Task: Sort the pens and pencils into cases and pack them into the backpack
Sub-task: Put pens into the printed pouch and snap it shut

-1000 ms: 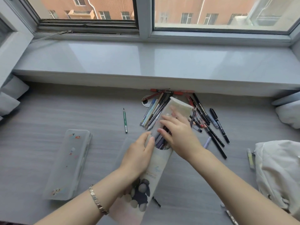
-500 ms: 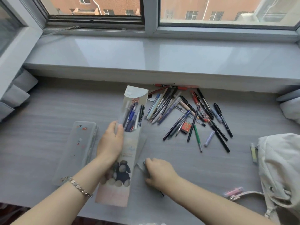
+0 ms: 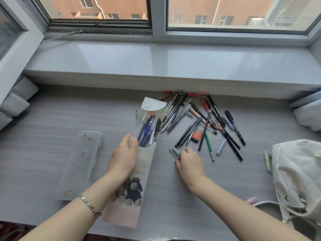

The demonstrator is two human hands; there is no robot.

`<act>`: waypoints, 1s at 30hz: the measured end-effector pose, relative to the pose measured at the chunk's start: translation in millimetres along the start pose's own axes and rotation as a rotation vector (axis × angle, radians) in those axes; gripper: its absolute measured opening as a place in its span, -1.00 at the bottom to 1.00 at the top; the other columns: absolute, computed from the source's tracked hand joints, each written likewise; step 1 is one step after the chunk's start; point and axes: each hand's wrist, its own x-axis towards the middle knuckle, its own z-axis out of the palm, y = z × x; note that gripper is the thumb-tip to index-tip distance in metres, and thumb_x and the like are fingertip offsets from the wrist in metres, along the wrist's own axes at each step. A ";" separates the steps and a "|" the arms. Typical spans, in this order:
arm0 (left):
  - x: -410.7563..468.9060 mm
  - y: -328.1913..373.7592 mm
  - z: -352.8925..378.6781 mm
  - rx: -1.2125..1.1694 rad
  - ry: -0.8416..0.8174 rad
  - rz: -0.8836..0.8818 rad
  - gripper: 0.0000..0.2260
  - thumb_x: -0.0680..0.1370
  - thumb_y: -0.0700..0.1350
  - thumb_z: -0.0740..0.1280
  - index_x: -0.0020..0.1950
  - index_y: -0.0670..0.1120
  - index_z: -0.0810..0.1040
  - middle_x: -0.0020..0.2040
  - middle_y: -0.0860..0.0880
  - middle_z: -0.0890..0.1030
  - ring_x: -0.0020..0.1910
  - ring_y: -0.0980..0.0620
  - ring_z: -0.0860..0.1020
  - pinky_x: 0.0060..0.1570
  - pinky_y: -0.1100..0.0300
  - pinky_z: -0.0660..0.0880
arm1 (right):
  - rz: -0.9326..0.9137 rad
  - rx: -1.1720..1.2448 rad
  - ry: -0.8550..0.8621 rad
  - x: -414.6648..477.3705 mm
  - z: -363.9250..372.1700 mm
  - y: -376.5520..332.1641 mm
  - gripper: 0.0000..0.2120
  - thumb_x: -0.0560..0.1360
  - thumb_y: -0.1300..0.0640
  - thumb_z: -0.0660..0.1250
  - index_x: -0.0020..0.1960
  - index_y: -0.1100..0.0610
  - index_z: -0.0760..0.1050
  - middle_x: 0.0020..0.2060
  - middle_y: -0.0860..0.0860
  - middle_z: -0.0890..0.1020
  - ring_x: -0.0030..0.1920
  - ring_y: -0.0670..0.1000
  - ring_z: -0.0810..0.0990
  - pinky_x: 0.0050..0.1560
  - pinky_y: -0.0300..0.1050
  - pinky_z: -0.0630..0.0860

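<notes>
- Grey desk (image 3: pixel 52 119) under a window sill; loose pens (image 3: pixel 205 122) fanned beyond the right hand.
- Left hand (image 3: pixel 122 157) grips the open case (image 3: pixel 139 164), pens inside just past the fingers.
- Right hand (image 3: pixel 190 164), over the case mouth a second ago, now pinches a grey pen (image 3: pixel 174 152) (next load, probably).
- Second case (image 3: pixel 81 162) left of the grip; backpack (image 3: pixel 298 180) right, cut off.
- Pencils versus pens: unclear.
</notes>
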 end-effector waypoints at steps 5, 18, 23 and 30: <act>0.9 5.0 3.3 0.002 -0.026 0.020 -0.66 0.59 0.08 0.04 0.29 0.02 0.39 0.18 -0.07 0.58 0.13 -0.11 0.50 0.08 0.06 0.41 | 0.004 -0.057 0.001 1.5 -2.4 6.2 -0.74 0.54 0.09 0.19 0.07 0.25 0.49 0.09 0.12 0.44 0.15 0.10 0.37 0.05 -0.05 0.42; 9.3 14.0 9.0 0.030 -0.038 0.043 -0.63 0.60 0.10 0.02 0.35 0.03 0.35 0.23 -0.07 0.55 0.17 -0.11 0.49 0.09 0.07 0.38 | -0.002 0.863 -0.003 14.4 -85.5 40.9 -0.75 0.53 0.37 0.15 0.09 0.16 0.50 -0.22 0.03 0.59 -0.29 -0.12 0.57 -0.28 -0.34 0.56; 11.2 14.6 15.0 0.021 -0.065 0.034 -0.65 0.59 0.10 0.02 0.32 0.06 0.37 0.18 -0.05 0.58 0.12 -0.12 0.51 0.08 0.05 0.43 | 0.149 1.041 0.021 30.0 -109.8 61.5 -0.93 0.47 0.11 0.33 -0.06 0.07 0.54 -0.19 0.04 0.64 -0.15 -0.03 0.64 -0.04 -0.19 0.55; 16.6 13.0 15.1 0.008 -0.054 0.014 -0.65 0.59 0.10 0.02 0.32 0.07 0.37 0.19 -0.04 0.58 0.13 -0.11 0.51 0.06 0.07 0.40 | 0.447 0.665 0.062 83.6 -79.4 35.4 -0.70 0.59 0.12 0.05 -0.11 0.22 0.50 -0.39 0.02 0.47 -0.42 -0.02 0.41 -0.34 -0.11 0.40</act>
